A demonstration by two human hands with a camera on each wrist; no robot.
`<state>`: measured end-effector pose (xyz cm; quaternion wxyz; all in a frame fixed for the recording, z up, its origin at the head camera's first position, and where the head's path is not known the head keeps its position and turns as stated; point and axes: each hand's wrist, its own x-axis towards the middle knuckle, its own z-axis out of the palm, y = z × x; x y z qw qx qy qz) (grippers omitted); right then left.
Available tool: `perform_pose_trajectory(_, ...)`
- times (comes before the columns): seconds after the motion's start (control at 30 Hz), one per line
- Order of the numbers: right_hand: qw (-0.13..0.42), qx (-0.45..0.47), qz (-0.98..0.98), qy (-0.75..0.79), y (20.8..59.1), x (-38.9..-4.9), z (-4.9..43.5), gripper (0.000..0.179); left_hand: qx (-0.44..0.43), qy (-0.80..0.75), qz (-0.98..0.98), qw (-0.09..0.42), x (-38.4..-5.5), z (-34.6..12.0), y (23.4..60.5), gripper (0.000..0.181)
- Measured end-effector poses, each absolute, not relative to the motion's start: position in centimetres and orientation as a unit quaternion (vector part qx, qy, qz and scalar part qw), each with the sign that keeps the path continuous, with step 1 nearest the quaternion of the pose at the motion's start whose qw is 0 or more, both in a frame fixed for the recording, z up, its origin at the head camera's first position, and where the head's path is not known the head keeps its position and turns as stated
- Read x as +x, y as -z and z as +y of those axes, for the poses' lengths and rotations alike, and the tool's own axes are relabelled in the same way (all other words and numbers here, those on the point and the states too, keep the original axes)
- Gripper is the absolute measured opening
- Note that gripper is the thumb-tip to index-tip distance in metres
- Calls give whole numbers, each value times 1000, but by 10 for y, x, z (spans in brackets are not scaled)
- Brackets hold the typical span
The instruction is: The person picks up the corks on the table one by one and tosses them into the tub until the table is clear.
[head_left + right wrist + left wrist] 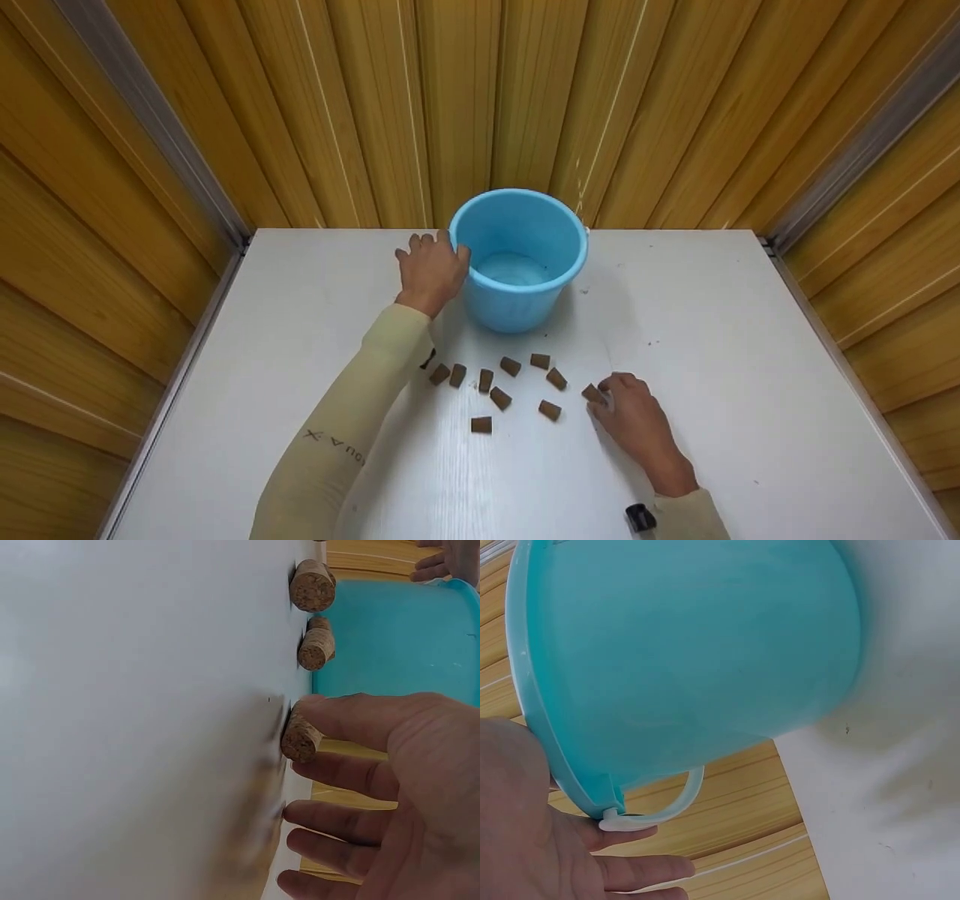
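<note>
A light blue bucket (517, 307) stands upright at the back of the white table. My left hand (431, 271) holds its left rim, thumb over the rim and the other fingers outside. In the left wrist view those fingers (649, 870) stretch out past the bucket's white handle (660, 819). My right hand (637, 420), low over the table at the right, pinches a small tapered cork stopper (301, 736) between thumb and index finger. Its other fingers are spread. Several more cork stoppers (500, 397) lie scattered on the table between the hands, in front of the bucket.
The white table (750, 360) backs onto a wood-patterned panel wall (457, 112), with similar panels at both sides. Grey metal posts (161, 120) mark the corners. Small dark specks dot the tabletop right of the bucket.
</note>
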<state>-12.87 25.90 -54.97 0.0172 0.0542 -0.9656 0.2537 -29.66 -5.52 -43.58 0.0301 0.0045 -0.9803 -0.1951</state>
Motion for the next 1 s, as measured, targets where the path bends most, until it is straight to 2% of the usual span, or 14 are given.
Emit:
perform_pose_trajectory(0.43,23,45,-968,-245,549,-130,263,30,7,206,-978,22,-295,-56,435,61)
perform_pose_trajectory(0.7,36,69,-964,-253,552,-132,262,21,1,208,-977,38,-296,-58,435,59)
perform_pose_trajectory(1.0,44,66,-963,-256,553,-133,259,17,6,216,-976,26,-296,-57,434,59)
